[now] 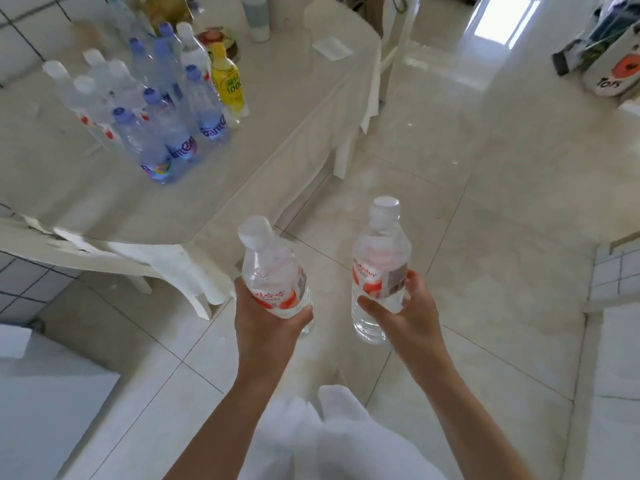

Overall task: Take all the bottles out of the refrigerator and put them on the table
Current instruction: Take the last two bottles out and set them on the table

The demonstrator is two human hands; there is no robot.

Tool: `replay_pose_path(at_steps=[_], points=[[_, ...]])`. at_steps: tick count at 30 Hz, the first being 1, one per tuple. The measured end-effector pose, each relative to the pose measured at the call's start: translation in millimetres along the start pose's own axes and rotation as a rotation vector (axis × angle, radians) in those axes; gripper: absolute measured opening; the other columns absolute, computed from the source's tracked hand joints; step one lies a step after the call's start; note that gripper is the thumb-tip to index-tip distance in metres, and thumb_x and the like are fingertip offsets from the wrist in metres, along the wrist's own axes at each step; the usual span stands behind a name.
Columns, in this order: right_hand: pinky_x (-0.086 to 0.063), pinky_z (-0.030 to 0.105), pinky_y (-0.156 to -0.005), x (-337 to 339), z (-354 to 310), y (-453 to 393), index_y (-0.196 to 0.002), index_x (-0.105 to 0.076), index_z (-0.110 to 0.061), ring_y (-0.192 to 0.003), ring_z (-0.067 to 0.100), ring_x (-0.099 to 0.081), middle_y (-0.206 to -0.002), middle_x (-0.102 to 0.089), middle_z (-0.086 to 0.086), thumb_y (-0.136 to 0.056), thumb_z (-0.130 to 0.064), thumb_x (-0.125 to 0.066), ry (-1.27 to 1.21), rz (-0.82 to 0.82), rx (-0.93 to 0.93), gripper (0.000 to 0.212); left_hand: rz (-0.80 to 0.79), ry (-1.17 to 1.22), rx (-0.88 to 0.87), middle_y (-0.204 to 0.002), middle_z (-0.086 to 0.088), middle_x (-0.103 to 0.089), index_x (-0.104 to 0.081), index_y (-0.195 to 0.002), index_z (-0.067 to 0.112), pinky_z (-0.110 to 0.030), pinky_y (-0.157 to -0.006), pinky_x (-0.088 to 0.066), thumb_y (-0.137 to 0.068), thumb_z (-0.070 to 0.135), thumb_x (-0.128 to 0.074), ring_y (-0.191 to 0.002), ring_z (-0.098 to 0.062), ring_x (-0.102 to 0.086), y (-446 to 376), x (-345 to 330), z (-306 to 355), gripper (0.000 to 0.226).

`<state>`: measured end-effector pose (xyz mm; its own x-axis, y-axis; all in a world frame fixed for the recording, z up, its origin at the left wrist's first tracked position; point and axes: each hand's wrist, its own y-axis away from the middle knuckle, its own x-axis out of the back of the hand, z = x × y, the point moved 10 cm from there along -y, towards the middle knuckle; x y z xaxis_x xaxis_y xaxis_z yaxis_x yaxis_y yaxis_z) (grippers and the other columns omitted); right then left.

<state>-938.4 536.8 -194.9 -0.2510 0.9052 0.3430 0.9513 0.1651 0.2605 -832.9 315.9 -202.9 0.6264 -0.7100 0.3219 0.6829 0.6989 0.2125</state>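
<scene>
Bottles of clear water with white caps and red-and-white labels sit one in each hand, upright above the tiled floor, just short of the bench [277, 109]. The left hand [266, 317] has its fingers wrapped round the left bottle [273, 275]; the right hand [405, 310] grips the right bottle [379, 265], thumb across the front. Other bottles [166, 116] stand clustered on the bench.

Table: pale cream table [242, 174] with a rounded edge, upper left of the view.
Bottles: a close cluster of clear water bottles [149, 98] standing upright on the table, some with purple caps, some with white caps.
Yellow bottle: one yellow-labelled bottle [228, 83] just beside the cluster.
Paper: a white slip [331, 47] lying flat near the far edge.
Floor: glossy pale tiles [485, 202] beside the table.
</scene>
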Motion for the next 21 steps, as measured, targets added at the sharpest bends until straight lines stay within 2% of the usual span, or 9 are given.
replay_pose_path(at_steps=[3,8,10,13,15,17,18,19,21], points=[[-0.049,0.028,-0.079,3,-12,-47,-0.113,-0.054,-0.018,-0.090,0.005,-0.064,-0.096,-0.066,-0.011,-0.067,-0.017,-0.084,0.038,-0.021,0.023,0.055,0.079,0.048,0.020,-0.102,0.017,-0.061,-0.038,-0.109,0.045,-0.003,-0.065,-0.045,-0.055,0.007,-0.091,-0.088,0.007,-0.061,-19,-7,6,0.085],[-0.053,0.041,-0.086,-23,-28,-105,-0.111,-0.051,-0.023,-0.092,0.011,-0.066,-0.099,-0.067,-0.009,-0.059,-0.029,-0.087,0.072,-0.109,0.022,0.063,0.174,0.047,0.078,-0.096,0.023,-0.060,-0.041,-0.101,0.047,-0.013,-0.069,-0.046,-0.054,0.007,-0.091,-0.088,0.005,-0.062,-60,-8,8,0.080],[-0.053,0.044,-0.086,-41,-34,-130,-0.107,-0.050,-0.028,-0.093,0.013,-0.065,-0.101,-0.066,-0.007,-0.054,-0.038,-0.083,0.108,-0.134,0.027,0.064,0.198,0.027,0.086,-0.098,0.020,-0.061,-0.040,-0.103,0.047,-0.014,-0.070,-0.046,-0.054,0.009,-0.092,-0.089,0.001,-0.063,-86,-8,9,0.081],[-0.053,0.045,-0.084,-70,-47,-170,-0.103,-0.049,-0.032,-0.093,0.014,-0.065,-0.101,-0.065,-0.006,-0.051,-0.040,-0.084,0.171,-0.166,0.039,0.063,0.224,0.023,0.097,-0.104,0.012,-0.063,-0.044,-0.109,0.044,-0.015,-0.073,-0.047,-0.053,0.010,-0.092,-0.094,-0.006,-0.063,-137,-7,9,0.081],[-0.053,0.046,-0.083,-91,-63,-197,-0.103,-0.050,-0.029,-0.091,0.015,-0.065,-0.098,-0.066,-0.007,-0.053,-0.035,-0.087,0.201,-0.182,0.059,0.063,0.256,-0.001,0.101,-0.107,0.006,-0.063,-0.049,-0.115,0.032,-0.026,-0.080,-0.052,-0.051,0.012,-0.093,-0.097,-0.016,-0.064,-174,-3,8,0.081],[-0.053,0.046,-0.082,-115,-82,-229,-0.105,-0.050,-0.025,-0.090,0.017,-0.065,-0.096,-0.066,-0.008,-0.055,-0.031,-0.088,0.225,-0.202,0.091,0.063,0.292,-0.025,0.094,-0.108,0.003,-0.063,-0.050,-0.113,0.028,-0.035,-0.085,-0.053,-0.049,0.012,-0.093,-0.098,-0.021,-0.064,-214,3,13,0.079],[-0.053,0.044,-0.082,-125,-91,-243,-0.105,-0.050,-0.025,-0.090,0.017,-0.065,-0.095,-0.065,-0.009,-0.055,-0.029,-0.088,0.232,-0.212,0.106,0.063,0.304,-0.040,0.092,-0.108,0.001,-0.063,-0.049,-0.112,0.028,-0.035,-0.085,-0.052,-0.049,0.011,-0.093,-0.098,-0.022,-0.063,-232,6,17,0.078],[-0.054,0.040,-0.081,-135,-102,-256,-0.104,-0.050,-0.025,-0.089,0.016,-0.065,-0.094,-0.065,-0.011,-0.056,-0.028,-0.088,0.239,-0.218,0.124,0.062,0.319,-0.050,0.086,-0.108,0.000,-0.063,-0.049,-0.112,0.027,-0.033,-0.083,-0.050,-0.050,0.011,-0.093,-0.097,-0.023,-0.063,-249,8,21,0.077],[-0.051,0.024,-0.074,-149,-121,-277,-0.103,-0.048,-0.027,-0.085,0.009,-0.063,-0.089,-0.062,-0.017,-0.058,-0.025,-0.088,0.253,-0.216,0.161,0.060,0.342,-0.050,0.070,-0.109,-0.001,-0.063,-0.049,-0.113,0.025,-0.028,-0.081,-0.045,-0.051,0.009,-0.093,-0.096,-0.021,-0.061,-274,13,30,0.077]])
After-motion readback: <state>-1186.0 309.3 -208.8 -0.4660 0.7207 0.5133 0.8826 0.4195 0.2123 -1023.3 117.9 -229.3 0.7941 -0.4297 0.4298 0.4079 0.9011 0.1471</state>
